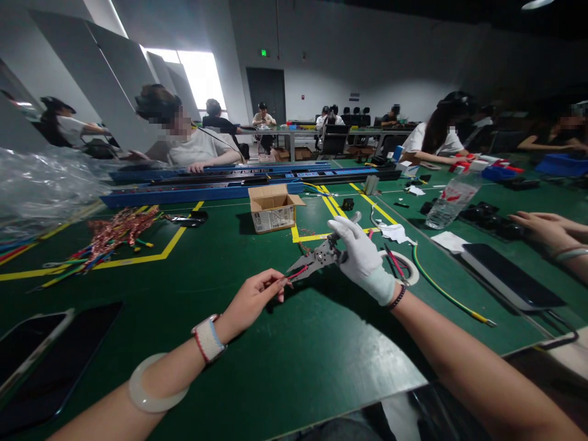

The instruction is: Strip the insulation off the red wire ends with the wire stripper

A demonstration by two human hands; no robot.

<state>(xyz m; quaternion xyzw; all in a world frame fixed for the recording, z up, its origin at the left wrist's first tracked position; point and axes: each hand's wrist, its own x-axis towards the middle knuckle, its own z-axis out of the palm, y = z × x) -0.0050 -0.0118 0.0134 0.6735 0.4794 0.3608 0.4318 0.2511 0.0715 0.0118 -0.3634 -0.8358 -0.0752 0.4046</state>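
Observation:
My right hand (362, 258), in a white glove, is closed around a metal wire stripper (320, 257) with its jaws pointing left. Bare and pinched, my left hand (256, 298) holds a thin red wire (299, 272) that lies along the jaws. Whether the jaws grip the wire I cannot tell. Just behind the tool stands an open cardboard box (274, 217). A roll of white tape (411, 269) lies to the right of my gloved hand, and a green-yellow cable (438, 293) with a metal end curves beyond it.
Copper-stranded cables (124, 231) lie in a bundle at left, near clear plastic wrap (50, 190). Long blue rails (202, 195) cross the table's far side. A water bottle (454, 199) and a power bank (512, 277) are at right. Co-workers sit around; one person's hands (554, 231) rest nearby.

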